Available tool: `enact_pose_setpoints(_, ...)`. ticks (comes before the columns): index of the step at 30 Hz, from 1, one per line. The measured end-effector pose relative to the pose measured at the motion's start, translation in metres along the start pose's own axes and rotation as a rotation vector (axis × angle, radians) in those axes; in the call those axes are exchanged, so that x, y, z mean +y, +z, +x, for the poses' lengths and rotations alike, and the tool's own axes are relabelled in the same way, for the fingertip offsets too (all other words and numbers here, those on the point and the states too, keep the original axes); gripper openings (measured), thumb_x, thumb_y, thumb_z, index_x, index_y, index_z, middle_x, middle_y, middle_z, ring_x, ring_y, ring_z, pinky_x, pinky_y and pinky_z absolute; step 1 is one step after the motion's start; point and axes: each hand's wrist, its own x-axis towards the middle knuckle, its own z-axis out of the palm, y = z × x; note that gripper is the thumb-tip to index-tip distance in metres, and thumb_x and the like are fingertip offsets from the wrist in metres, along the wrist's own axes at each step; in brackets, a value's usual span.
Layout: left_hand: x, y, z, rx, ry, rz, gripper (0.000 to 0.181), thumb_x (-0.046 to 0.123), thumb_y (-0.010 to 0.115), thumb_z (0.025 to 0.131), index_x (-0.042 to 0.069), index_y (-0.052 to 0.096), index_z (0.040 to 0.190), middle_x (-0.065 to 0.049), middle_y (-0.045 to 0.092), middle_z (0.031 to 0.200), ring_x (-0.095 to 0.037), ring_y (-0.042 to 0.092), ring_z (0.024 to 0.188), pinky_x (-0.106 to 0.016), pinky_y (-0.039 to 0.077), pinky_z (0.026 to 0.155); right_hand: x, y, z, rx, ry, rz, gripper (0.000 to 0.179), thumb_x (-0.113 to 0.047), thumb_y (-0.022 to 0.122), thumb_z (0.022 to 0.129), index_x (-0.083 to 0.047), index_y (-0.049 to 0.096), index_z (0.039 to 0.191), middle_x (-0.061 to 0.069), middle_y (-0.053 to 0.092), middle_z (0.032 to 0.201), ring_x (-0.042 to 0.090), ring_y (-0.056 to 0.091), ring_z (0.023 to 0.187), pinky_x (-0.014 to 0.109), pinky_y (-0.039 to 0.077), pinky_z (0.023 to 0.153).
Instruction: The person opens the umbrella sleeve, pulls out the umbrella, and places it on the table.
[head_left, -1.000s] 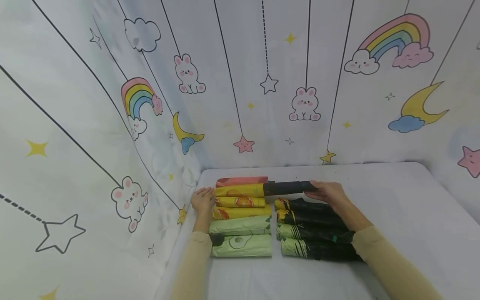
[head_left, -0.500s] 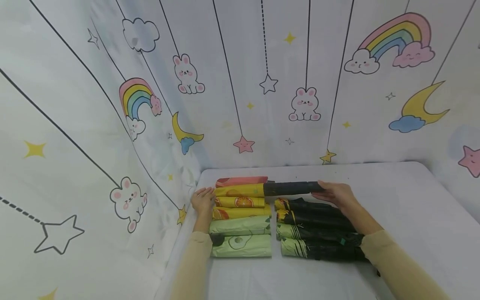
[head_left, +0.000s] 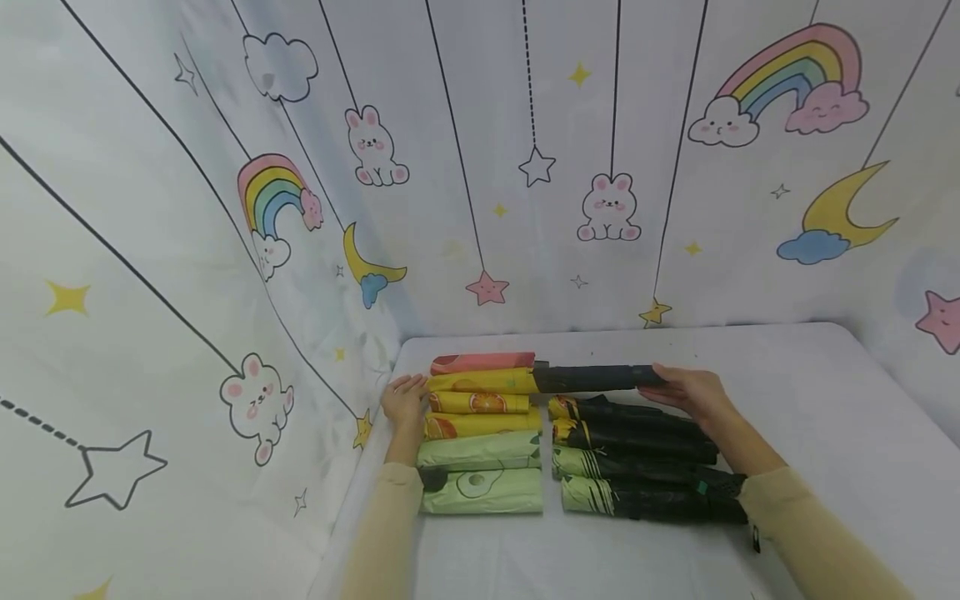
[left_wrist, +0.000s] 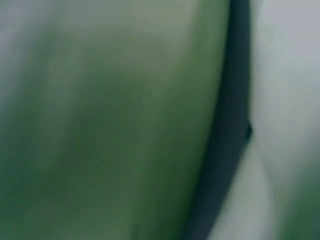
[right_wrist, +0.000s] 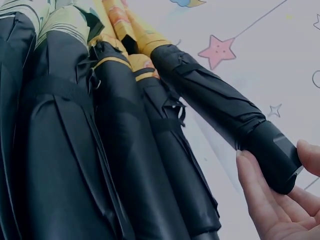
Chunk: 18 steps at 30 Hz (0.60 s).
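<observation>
Near the back left, my left hand [head_left: 403, 400] pinches the left end of a yellow fruit-print sleeve [head_left: 472, 381]. From the sleeve's right end sticks out a folded black umbrella [head_left: 592, 378], lying level over the table. My right hand [head_left: 693, 396] grips its far end; in the right wrist view, thumb and fingers close round the black handle [right_wrist: 272, 157]. Two orange-print sleeves [head_left: 480, 403] and two green avocado sleeves [head_left: 480, 492] lie in front of the held one. The left wrist view shows only blurred green and a dark band.
A pink sleeve [head_left: 483, 362] with a dark end lies behind. To the right, a row of folded black umbrellas [head_left: 652, 500] with green or yellow canopy edges lies below my right forearm. The white table [head_left: 810, 400] meets a cartoon-print curtain [head_left: 555, 275] at the back and left.
My right hand has moved to the right with the umbrella, and more of it shows outside the yellow sleeve. My left hand has stayed at the sleeve's left end.
</observation>
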Motion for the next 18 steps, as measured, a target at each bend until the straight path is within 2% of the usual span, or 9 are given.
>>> enact_pose_setpoints(3, 0.0, 0.0, 0.001, -0.011, 0.036, 0.074, 0.038, -0.018, 0.065, 0.092, -0.007, 0.056, 0.126, -0.033, 0.065, 0.129, -0.04, 0.069, 0.116, -0.038, 0.064, 0.083, 0.0, -0.004, -0.001, 0.005, 0.01, -0.046, 0.08, -0.032, 0.068, 0.104, 0.01, 0.026, 0.158, 0.008, 0.077, 0.115, 0.027, 0.073, 0.111, 0.051, 0.037, 0.116)
enact_pose_setpoints(6, 0.0, -0.001, 0.002, -0.011, 0.05, 0.092, 0.039, -0.02, 0.067, 0.09, -0.008, 0.056, 0.126, -0.034, 0.065, 0.128, -0.042, 0.069, 0.117, -0.038, 0.063, 0.087, 0.001, -0.009, -0.003, 0.002, 0.012, -0.075, 0.081, -0.035, 0.066, 0.104, 0.009, 0.025, 0.158, 0.009, 0.076, 0.118, 0.025, 0.072, 0.113, 0.052, 0.029, 0.121)
enact_pose_setpoints(10, -0.001, -0.001, 0.002, -0.021, 0.052, 0.125, 0.045, -0.02, 0.067, 0.089, -0.011, 0.054, 0.131, -0.034, 0.064, 0.13, -0.042, 0.067, 0.12, -0.038, 0.062, 0.091, 0.002, -0.015, -0.006, 0.003, 0.008, -0.08, 0.079, -0.036, 0.067, 0.104, 0.009, 0.028, 0.157, 0.008, 0.075, 0.119, 0.025, 0.072, 0.113, 0.049, 0.034, 0.119)
enact_pose_setpoints(12, -0.003, -0.002, 0.002, -0.027, 0.053, 0.157, 0.049, -0.019, 0.068, 0.088, -0.012, 0.053, 0.134, -0.032, 0.065, 0.13, -0.039, 0.068, 0.119, -0.035, 0.062, 0.089, 0.003, -0.019, -0.007, 0.012, 0.006, -0.095, 0.077, -0.037, 0.067, 0.103, 0.009, 0.033, 0.154, 0.007, 0.076, 0.118, 0.025, 0.072, 0.112, 0.047, 0.039, 0.115)
enact_pose_setpoints(15, -0.005, -0.002, 0.003, -0.035, 0.051, 0.188, 0.052, -0.018, 0.07, 0.088, -0.012, 0.052, 0.137, -0.03, 0.067, 0.129, -0.033, 0.071, 0.114, -0.029, 0.063, 0.082, 0.005, -0.026, -0.008, 0.025, 0.011, -0.121, 0.074, -0.039, 0.067, 0.103, 0.008, 0.038, 0.152, 0.005, 0.077, 0.117, 0.024, 0.073, 0.111, 0.047, 0.038, 0.115)
enact_pose_setpoints(18, -0.006, -0.003, 0.002, -0.048, 0.037, 0.189, 0.054, -0.016, 0.07, 0.089, -0.011, 0.05, 0.139, -0.028, 0.066, 0.13, -0.031, 0.071, 0.112, -0.029, 0.063, 0.081, 0.007, -0.031, -0.007, 0.037, 0.009, -0.113, 0.069, -0.036, 0.068, 0.103, 0.008, 0.042, 0.149, 0.004, 0.078, 0.113, 0.024, 0.075, 0.107, 0.044, 0.05, 0.107)
